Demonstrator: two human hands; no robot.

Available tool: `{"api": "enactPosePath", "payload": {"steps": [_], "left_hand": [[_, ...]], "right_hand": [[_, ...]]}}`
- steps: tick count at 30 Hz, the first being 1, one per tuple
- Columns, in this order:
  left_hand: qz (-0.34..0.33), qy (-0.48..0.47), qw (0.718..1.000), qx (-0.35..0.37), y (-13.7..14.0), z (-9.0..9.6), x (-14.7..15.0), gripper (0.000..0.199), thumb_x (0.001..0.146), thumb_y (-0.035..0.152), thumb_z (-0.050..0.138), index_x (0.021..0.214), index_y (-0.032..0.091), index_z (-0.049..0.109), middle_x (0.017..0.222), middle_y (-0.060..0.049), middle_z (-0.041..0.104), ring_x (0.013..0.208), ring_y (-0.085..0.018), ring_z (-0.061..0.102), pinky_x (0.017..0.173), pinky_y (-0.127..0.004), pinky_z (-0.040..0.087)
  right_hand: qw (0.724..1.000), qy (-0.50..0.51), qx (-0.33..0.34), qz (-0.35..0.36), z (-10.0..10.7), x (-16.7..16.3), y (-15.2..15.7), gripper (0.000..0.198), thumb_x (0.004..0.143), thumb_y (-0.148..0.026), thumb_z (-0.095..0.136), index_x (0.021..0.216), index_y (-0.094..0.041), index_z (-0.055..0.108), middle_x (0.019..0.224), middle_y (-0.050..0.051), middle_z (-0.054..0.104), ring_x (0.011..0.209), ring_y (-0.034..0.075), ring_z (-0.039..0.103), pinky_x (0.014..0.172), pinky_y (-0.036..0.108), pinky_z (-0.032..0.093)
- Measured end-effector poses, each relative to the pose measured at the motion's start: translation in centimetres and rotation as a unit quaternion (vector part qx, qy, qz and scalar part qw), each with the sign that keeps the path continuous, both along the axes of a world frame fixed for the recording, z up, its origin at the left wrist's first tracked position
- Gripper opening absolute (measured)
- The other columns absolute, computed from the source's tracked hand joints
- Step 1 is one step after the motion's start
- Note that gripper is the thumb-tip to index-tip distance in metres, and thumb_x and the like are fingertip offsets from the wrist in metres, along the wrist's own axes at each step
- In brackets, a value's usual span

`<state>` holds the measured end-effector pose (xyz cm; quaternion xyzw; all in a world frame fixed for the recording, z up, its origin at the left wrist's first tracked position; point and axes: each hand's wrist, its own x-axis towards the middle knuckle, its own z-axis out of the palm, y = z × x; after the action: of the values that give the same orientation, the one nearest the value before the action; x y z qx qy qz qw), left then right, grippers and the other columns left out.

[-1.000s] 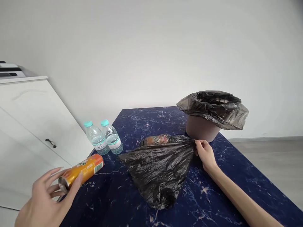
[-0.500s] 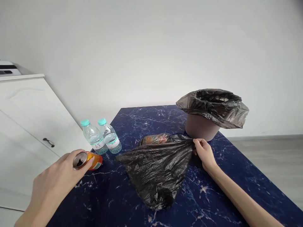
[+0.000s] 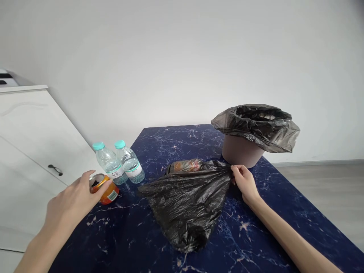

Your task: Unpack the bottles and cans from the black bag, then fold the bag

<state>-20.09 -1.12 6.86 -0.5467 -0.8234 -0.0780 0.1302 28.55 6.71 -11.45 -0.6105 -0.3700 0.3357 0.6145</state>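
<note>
On the glossy, marbled blue tabletop, a smooth, round bin stands by the far right corner; a crinkled black bag sprawls between the side edges, its bunched rim pinched by the right hand. Two clear plastic bottles and, nearer, the shiny orange can sit along the left edge. The left hand arches round the can's top, though I can't tell whether it presses; it looks like placing the can, which calls next for a light, steady letting-go

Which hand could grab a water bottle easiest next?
Probably the left hand: its fingers straddle the orange can, close to both water bottles, though it must leave the can first. The right hand is farther away, pinching the black bag.
</note>
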Motion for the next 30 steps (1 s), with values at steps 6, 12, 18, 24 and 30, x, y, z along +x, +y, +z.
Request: {"api": "enactPosePath", "payload": {"steps": [6,12,18,24,30], "left_hand": [[-0.051,0.098,0.993,0.030,-0.8,-0.6,0.7,0.081,0.099,0.076,0.037,0.148,0.012,0.047,0.133,-0.017,0.070,0.113,-0.035,0.071,0.092,-0.045,0.056],[-0.213,0.126,0.913,0.325,-2.8,-3.2,2.1,0.019,0.102,0.040,0.064,0.104,0.024,0.073,0.123,-0.006,0.077,0.114,-0.029,0.071,0.107,-0.045,0.049],[-0.408,-0.039,0.892,0.190,-4.7,-6.4,5.5,0.018,0.099,0.038,0.069,0.085,0.028,0.072,0.092,0.002,0.079,0.087,-0.022,0.074,0.089,-0.036,0.053],[-0.478,-0.074,0.874,0.051,-5.2,-9.9,7.8,0.028,0.110,0.035,0.047,0.116,0.028,0.073,0.112,-0.003,0.078,0.093,-0.022,0.076,0.084,-0.035,0.058],[-0.467,-0.154,0.870,0.037,-5.7,-10.5,10.5,0.035,0.108,0.022,0.046,0.143,0.025,0.053,0.113,-0.009,0.072,0.096,-0.021,0.073,0.083,-0.029,0.059]], "right_hand": [[1.000,-0.003,0.001,0.000,0.1,-0.1,0.0,0.036,0.083,-0.057,0.071,0.090,-0.023,0.065,0.062,-0.004,0.058,0.053,0.016,0.049,0.050,0.029,0.039],[1.000,-0.006,-0.001,0.000,0.1,-0.1,-0.1,0.032,0.084,-0.053,0.069,0.092,-0.023,0.066,0.063,-0.004,0.057,0.054,0.016,0.049,0.052,0.029,0.039],[1.000,-0.006,-0.002,0.001,0.3,-0.1,-0.2,0.033,0.084,-0.054,0.069,0.091,-0.023,0.065,0.061,-0.005,0.057,0.053,0.015,0.048,0.050,0.029,0.039],[1.000,-0.003,-0.003,0.005,0.6,-0.1,-0.4,0.030,0.085,-0.052,0.069,0.090,-0.023,0.064,0.061,-0.005,0.056,0.051,0.014,0.048,0.050,0.029,0.037],[1.000,0.000,0.000,0.006,0.6,-0.2,-0.4,0.031,0.085,-0.053,0.069,0.091,-0.023,0.064,0.061,-0.006,0.055,0.051,0.015,0.048,0.050,0.029,0.038]]}}
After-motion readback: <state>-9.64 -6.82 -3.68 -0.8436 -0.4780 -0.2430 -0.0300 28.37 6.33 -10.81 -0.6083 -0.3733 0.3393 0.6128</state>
